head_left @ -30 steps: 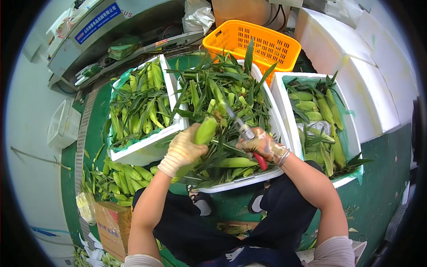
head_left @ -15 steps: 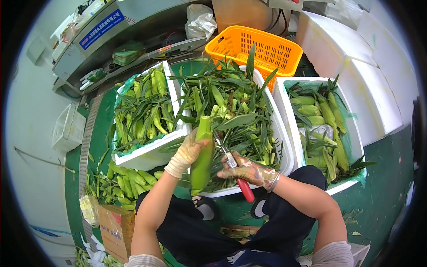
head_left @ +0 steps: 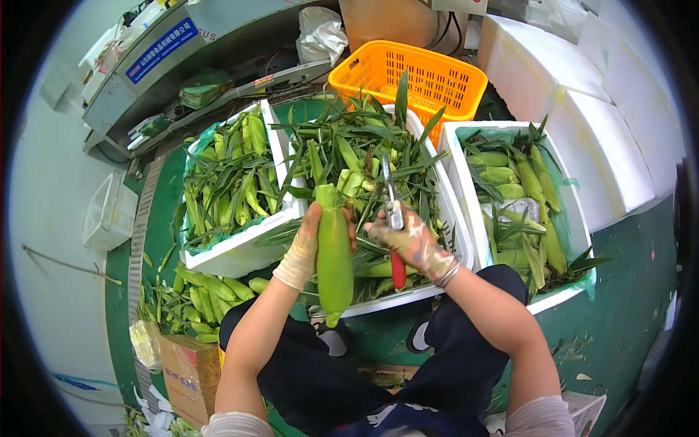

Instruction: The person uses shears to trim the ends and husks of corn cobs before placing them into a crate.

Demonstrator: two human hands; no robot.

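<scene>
My left hand (head_left: pixel 302 251), in a stained pale glove, is wrapped round a green ear of corn in its husk (head_left: pixel 335 266). The ear stands upright, its trimmed stalk end at the top. Close to its right, my right hand (head_left: pixel 416 244), also in a stained glove, grips red-handled pruning shears (head_left: pixel 395 215). Their metal end points away from me and does not touch the ear. Both hands are over the near side of a white tub (head_left: pixel 466 251) heaped with husk leaves and cut stalk pieces (head_left: pixel 351 182).
Foam boxes of corn stand left (head_left: pixel 240 244) and right (head_left: pixel 575 211) of the tub. Behind it is an orange basket (head_left: pixel 408 54). Loose ears (head_left: pixel 211 295) lie on the green floor at left, near a cardboard box (head_left: pixel 188 379). White foam blocks (head_left: pixel 601 146) stand at far right.
The ear has turned and come a little nearer the middle. The shears have swung more upright, and my right hand has risen slightly with them. The view has shifted a little.
</scene>
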